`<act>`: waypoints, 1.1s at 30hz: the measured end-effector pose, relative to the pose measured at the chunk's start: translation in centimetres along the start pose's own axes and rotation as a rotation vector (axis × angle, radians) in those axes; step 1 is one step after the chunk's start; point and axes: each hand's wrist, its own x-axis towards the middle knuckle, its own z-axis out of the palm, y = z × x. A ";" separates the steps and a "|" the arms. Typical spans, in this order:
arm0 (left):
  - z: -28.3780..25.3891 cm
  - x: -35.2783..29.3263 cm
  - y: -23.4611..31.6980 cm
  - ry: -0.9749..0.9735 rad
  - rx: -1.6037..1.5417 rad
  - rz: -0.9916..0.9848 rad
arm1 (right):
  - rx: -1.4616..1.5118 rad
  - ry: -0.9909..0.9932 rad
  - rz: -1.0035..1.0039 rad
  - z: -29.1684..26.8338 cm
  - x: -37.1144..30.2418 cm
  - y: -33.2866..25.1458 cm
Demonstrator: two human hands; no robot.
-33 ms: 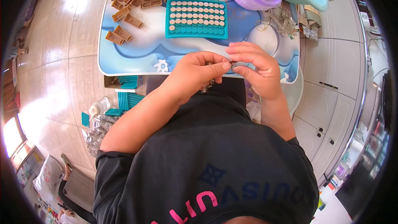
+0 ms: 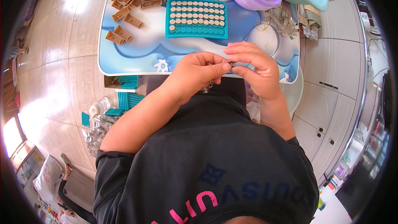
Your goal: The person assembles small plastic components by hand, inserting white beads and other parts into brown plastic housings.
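Observation:
Above the near edge of the table, my left hand point(image 2: 199, 72) is closed, thumb and forefinger pinching a small dark piece point(image 2: 232, 63) too tiny to name. A cluster of small shiny bits point(image 2: 208, 86) hangs under that palm, partly hidden by the fingers. My right hand point(image 2: 259, 68) meets the left from the other side. Its thumb and forefinger close in at the same dark piece, while its upper fingers stretch out. Just beyond both hands lies a teal tray point(image 2: 167, 31) with rows of round white discs point(image 2: 195, 15); its nearest row is mostly teal, with one disc at the left.
Brown open-sided pieces point(image 2: 133, 20) lie heaped at the table's far left. A purple basin point(image 2: 248, 2) of clear bits and a pale teal basin point(image 2: 317, 0) stand far right, near a tangle of thin clear pieces point(image 2: 284, 23). Teal trays point(image 2: 128, 99) sit below left, beside the table point(image 2: 137, 64).
My right hand has shifted very slightly left, toward the left hand. Nothing else has visibly moved.

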 end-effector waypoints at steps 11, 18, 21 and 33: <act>0.2 0.1 -0.6 0.048 0.010 0.094 | 0.130 0.060 0.165 1.2 0.0 0.1; 0.0 -0.1 -0.6 0.129 0.234 0.232 | -0.603 0.168 -0.100 1.7 0.2 -1.6; -0.7 0.3 -0.7 0.141 -0.004 0.206 | -0.431 0.279 0.003 1.5 0.0 -0.9; -0.2 0.1 -0.9 0.044 -0.538 0.110 | -0.121 0.248 0.065 4.6 1.1 0.0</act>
